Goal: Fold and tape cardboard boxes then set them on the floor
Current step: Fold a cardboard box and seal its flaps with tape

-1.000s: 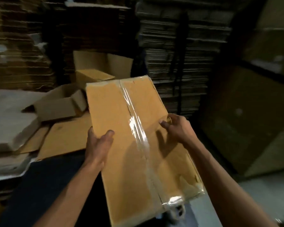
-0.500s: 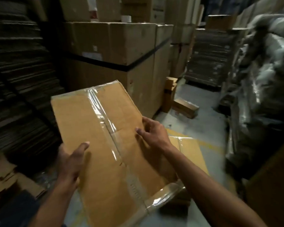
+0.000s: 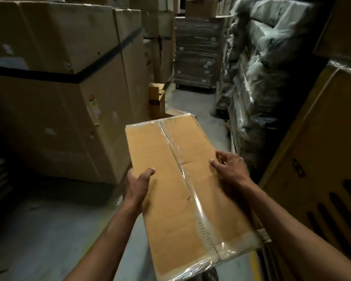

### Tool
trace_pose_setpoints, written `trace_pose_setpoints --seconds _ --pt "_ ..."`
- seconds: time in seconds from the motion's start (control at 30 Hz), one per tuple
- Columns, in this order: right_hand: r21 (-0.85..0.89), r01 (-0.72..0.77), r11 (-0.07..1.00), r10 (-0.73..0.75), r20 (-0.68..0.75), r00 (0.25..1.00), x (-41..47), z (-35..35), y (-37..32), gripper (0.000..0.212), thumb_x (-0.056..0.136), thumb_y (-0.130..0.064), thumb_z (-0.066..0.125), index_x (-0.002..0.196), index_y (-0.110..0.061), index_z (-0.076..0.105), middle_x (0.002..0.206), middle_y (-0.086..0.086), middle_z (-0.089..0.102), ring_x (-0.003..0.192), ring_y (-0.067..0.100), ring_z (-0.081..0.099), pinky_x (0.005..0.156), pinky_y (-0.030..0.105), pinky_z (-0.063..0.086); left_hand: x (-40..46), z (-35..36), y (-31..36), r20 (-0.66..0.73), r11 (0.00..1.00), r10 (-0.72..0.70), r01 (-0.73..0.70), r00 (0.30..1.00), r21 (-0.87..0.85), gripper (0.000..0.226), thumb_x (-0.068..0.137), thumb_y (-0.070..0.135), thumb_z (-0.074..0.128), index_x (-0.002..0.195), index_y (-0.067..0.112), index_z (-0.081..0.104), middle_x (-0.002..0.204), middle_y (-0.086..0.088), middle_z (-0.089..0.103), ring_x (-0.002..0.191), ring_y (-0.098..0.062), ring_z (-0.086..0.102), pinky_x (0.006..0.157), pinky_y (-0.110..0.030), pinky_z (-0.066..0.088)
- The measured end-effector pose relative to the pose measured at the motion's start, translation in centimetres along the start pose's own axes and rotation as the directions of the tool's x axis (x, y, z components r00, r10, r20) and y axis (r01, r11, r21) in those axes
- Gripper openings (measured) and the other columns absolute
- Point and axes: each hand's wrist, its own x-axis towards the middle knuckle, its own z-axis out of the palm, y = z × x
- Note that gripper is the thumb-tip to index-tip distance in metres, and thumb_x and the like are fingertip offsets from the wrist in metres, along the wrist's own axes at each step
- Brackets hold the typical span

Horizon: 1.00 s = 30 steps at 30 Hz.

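I hold a brown cardboard box (image 3: pixel 166 199) in front of me, above the grey floor (image 3: pixel 49 230). Clear tape runs down its middle seam and wraps over both ends. My left hand (image 3: pixel 138 185) grips the box's left edge, thumb on top and fingers hidden underneath. My right hand (image 3: pixel 229 169) grips the right edge, thumb lying on the top face. The box's underside is hidden.
A big strapped carton (image 3: pixel 69 88) stands to the left. Plastic-wrapped goods (image 3: pixel 261 78) line the right, beside a yellow-brown crate (image 3: pixel 322 169). A small open box (image 3: pixel 157 100) and a wrapped pallet stack (image 3: pixel 197 51) sit further down the aisle.
I have turned right, away from the flat cardboard stacks, towards the aisle. The box has swung with me and now sits lower, centred over the floor. Both hands keep their hold.
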Motion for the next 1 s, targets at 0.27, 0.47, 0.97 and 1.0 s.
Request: trace_pose_setpoints --seconds 0.27,0.47,0.97,1.0 --pt "-0.039 -0.173 0.984 0.177 0.273 0.946 18.0 5.2 11.7 0.06 0.092 -0.044 0.072 0.143 -0.018 0.058 0.141 0.01 0.063 0.13 0.034 0.058 0.108 0.044 0.048 15.9 15.1 -3.1 -0.062 0.939 -0.219 0.228 0.974 0.257 0.087 0.067 0.06 0.072 0.137 0.017 0.043 0.125 -0.006 0.058 0.116 -0.034 0.057 0.105 -0.053 0.048" --pt "-0.03 -0.244 0.969 0.232 0.436 0.87 27.8 10.4 17.2 0.067 0.093 -0.045 0.071 0.151 -0.018 0.05 0.15 0.01 0.055 0.138 0.032 0.051 0.115 0.042 0.041 27.0 19.4 -8.5 -0.132 0.847 -0.302 0.33 0.944 0.417 0.085 0.066 0.055 0.079 0.135 0.017 0.049 0.125 -0.007 0.064 0.114 -0.032 0.062 0.101 -0.054 0.052" --pt "-0.003 -0.268 0.963 0.235 0.495 0.837 31.8 16.5 23.6 0.068 0.093 -0.045 0.072 0.153 -0.025 0.046 0.161 0.005 0.04 0.145 0.032 0.042 0.119 0.048 0.036 30.9 24.5 -15.1 -0.288 0.667 -0.271 0.395 0.918 0.632 0.092 0.087 0.045 0.076 0.159 0.019 0.025 0.152 -0.013 0.048 0.134 -0.038 0.051 0.107 -0.052 0.045" --pt "-0.003 -0.269 0.963 0.234 0.506 0.83 31.8 16.6 23.5 0.068 0.094 -0.042 0.071 0.154 -0.023 0.045 0.161 0.006 0.039 0.145 0.031 0.041 0.119 0.046 0.035 30.7 24.7 -15.1 -0.279 0.639 -0.291 0.403 0.915 0.655 0.096 0.09 0.047 0.073 0.163 0.019 0.016 0.156 -0.015 0.042 0.138 -0.039 0.047 0.109 -0.053 0.042"
